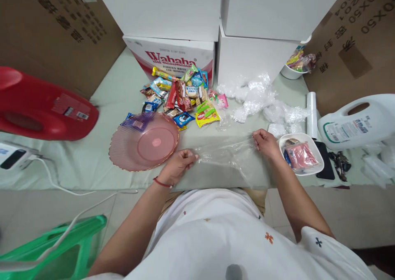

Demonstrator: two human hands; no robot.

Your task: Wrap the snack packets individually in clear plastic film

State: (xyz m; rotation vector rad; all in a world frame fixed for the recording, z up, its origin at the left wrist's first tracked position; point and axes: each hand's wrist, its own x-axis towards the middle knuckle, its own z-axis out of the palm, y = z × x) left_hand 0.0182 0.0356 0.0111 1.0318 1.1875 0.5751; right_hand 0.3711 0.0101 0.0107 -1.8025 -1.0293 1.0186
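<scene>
A clear plastic bag point(226, 154) is stretched flat between my two hands, just above the table's front part. My left hand point(182, 162) pinches one end of it, close to the right side of a pink ribbed bowl point(143, 142). At the other end my right hand point(266, 143) is closed on the film, beside a white square tub point(317, 162) with wrapped packets in it. Beyond the bag lies a heap of wrapped snacks point(185, 92). Crumpled clear plastic point(256, 94) lies to the right of that heap.
White boxes point(175, 8) stand along the back. On the left are a red jug point(46, 107) and a white device point(14, 158) with a cable. To the right are a plastic roll point(311, 115), a white detergent jug point(358, 121), a black phone point(325, 160) and keys point(341, 164).
</scene>
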